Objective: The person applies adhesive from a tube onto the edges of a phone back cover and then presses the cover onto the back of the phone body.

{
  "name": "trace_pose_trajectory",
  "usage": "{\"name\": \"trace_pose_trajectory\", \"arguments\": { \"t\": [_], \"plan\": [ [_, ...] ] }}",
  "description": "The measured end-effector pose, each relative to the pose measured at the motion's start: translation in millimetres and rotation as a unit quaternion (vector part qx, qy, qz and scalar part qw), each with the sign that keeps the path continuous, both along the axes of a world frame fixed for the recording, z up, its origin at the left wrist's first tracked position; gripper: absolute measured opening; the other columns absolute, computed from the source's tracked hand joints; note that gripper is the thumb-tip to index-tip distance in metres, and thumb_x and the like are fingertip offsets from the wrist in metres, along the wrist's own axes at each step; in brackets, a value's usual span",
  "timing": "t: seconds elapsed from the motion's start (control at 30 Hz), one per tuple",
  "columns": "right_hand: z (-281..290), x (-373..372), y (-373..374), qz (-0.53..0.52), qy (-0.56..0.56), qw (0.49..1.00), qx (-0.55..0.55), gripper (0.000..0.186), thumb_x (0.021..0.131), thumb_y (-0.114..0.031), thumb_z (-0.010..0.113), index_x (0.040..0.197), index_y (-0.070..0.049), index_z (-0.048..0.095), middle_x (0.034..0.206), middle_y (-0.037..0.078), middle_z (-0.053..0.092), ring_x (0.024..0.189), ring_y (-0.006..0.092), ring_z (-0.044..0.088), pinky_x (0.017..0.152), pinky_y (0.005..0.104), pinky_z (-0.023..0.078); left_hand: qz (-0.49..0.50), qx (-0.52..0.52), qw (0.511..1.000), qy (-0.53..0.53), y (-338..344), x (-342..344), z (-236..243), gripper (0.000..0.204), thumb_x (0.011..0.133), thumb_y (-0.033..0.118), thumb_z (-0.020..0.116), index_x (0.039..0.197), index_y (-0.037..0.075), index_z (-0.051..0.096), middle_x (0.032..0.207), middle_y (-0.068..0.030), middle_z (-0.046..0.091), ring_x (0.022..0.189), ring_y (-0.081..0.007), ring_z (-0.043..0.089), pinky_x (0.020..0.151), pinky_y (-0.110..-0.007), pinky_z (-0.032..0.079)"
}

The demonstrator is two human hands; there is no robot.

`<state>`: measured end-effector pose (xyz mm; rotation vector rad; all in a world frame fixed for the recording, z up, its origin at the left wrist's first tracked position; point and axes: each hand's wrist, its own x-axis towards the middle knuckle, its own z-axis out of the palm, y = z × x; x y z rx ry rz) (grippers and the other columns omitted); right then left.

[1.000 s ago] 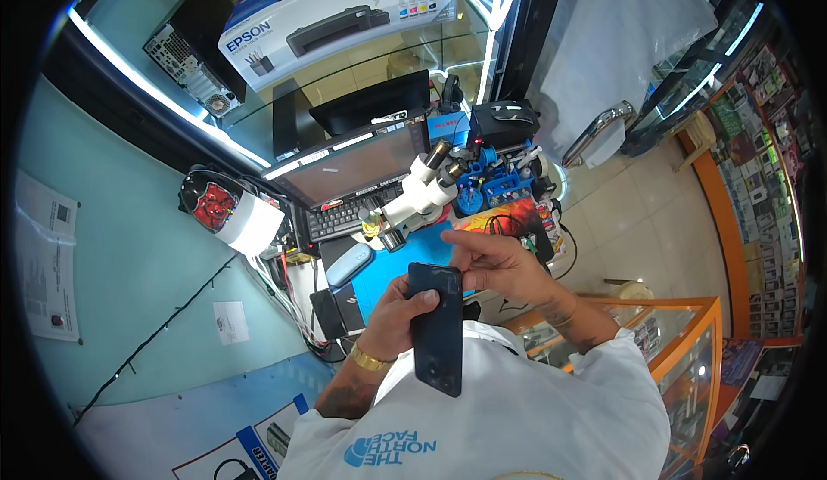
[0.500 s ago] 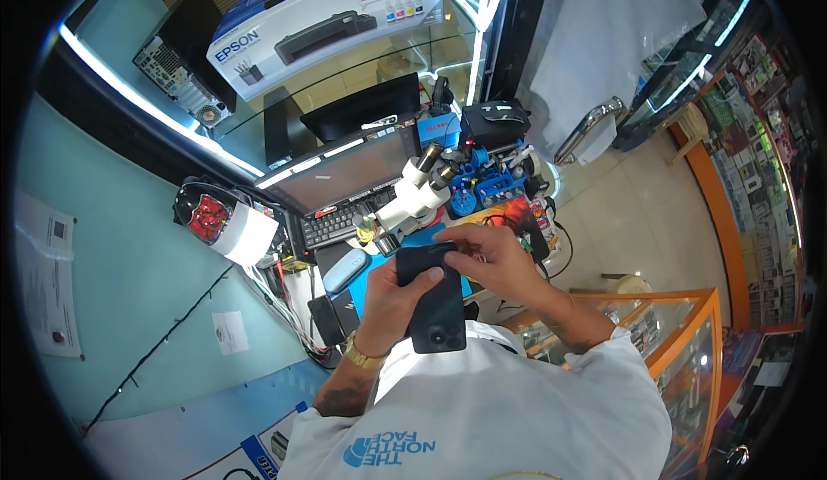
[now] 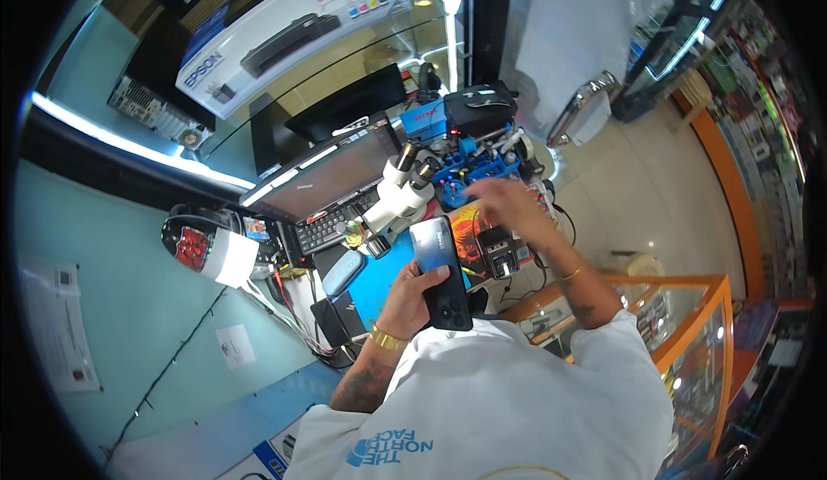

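My left hand (image 3: 412, 297) is wrapped round a dark smartphone (image 3: 444, 286), its thumb lying across the phone's back. The phone's camera end points toward my body, and light reflects off its far end. My right hand (image 3: 510, 208) is off the phone, over the bench near the blue tool organizer (image 3: 482, 168). Motion smears its fingers, so I cannot make out whether they hold anything. Just below that hand sits a small dark device (image 3: 498, 254) with a lit front.
A white microscope (image 3: 400, 200) stands beyond the phone, before a monitor (image 3: 332, 174) and keyboard (image 3: 323, 232). A pale blue case (image 3: 343, 273) lies on the blue mat (image 3: 372, 289). At right is an orange-framed glass counter (image 3: 680, 325).
My right hand has let go of the phone's far end and moved right and away toward the organizer. The left hand alone now holds the phone. The whole view has shifted slightly.
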<state>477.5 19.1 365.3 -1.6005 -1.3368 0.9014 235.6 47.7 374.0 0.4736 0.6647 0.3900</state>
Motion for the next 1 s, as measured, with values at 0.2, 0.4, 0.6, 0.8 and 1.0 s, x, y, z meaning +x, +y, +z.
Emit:
{"name": "trace_pose_trajectory", "arguments": {
  "t": [0.2, 0.4, 0.6, 0.8, 1.0],
  "plan": [
    [-201.1, 190.0, 7.1, -0.263, -0.235, 0.934, -0.063, 0.031, 0.090, -0.031, 0.055, 0.094, -0.002, 0.067, 0.085, 0.019, 0.068, 0.082, 0.0329, 0.067, 0.073, 0.0412, 0.051, 0.016, -0.012, 0.999, -0.032, -1.4, 4.4, -7.3, 0.023, 0.084, 0.010, 0.069, 0.103, 0.004, 0.058, 0.090, -0.0069, 0.064, 0.079, -0.0176, 0.064, 0.072, -0.032, 0.056],
    [-308.4, 208.2, 27.2, -0.284, -0.228, 0.929, -0.073, 0.029, 0.087, -0.029, 0.059, 0.098, -0.003, 0.069, 0.090, 0.020, 0.069, 0.085, 0.0360, 0.067, 0.078, 0.0418, 0.052, 0.044, -0.040, 0.996, -0.073, -14.5, 6.2, -22.5, 0.020, 0.085, 0.011, 0.066, 0.101, 0.005, 0.056, 0.090, -0.0074, 0.058, 0.083, -0.0202, 0.056, 0.071, -0.035, 0.051],
    [-313.6, 226.6, 24.0, -0.373, 0.114, 0.913, -0.121, 0.022, 0.083, -0.023, 0.071, 0.091, -0.003, 0.072, 0.074, 0.005, 0.067, 0.065, 0.0167, 0.061, 0.062, 0.0313, 0.049, 0.070, -0.053, 0.995, -0.053, -19.6, 8.6, -24.6, 0.024, 0.087, 0.013, 0.064, 0.108, 0.007, 0.053, 0.094, -0.0065, 0.058, 0.084, -0.0197, 0.054, 0.071, -0.035, 0.050],
    [-309.7, 231.7, 23.5, -0.337, -0.103, 0.935, 0.028, 0.019, 0.082, -0.021, 0.071, 0.081, -0.002, 0.071, 0.066, 0.003, 0.065, 0.055, 0.0131, 0.057, 0.053, 0.0299, 0.047, 0.060, 0.011, 0.997, 0.043, -19.8, 5.7, -29.0, 0.030, 0.087, 0.019, 0.066, 0.110, 0.006, 0.051, 0.096, -0.0056, 0.059, 0.081, -0.0186, 0.060, 0.067, -0.034, 0.053],
    [-333.3, 205.4, 0.6, -0.397, 0.098, 0.912, -0.040, 0.016, 0.082, -0.016, 0.071, 0.081, 0.000, 0.070, 0.066, 0.004, 0.065, 0.057, 0.0119, 0.058, 0.055, 0.0284, 0.047, 0.105, 0.026, 0.992, 0.059, -17.2, 3.7, -31.1, 0.026, 0.085, 0.019, 0.069, 0.102, 0.004, 0.057, 0.085, -0.0077, 0.063, 0.069, -0.0184, 0.064, 0.057, -0.030, 0.057]
  ]
}}
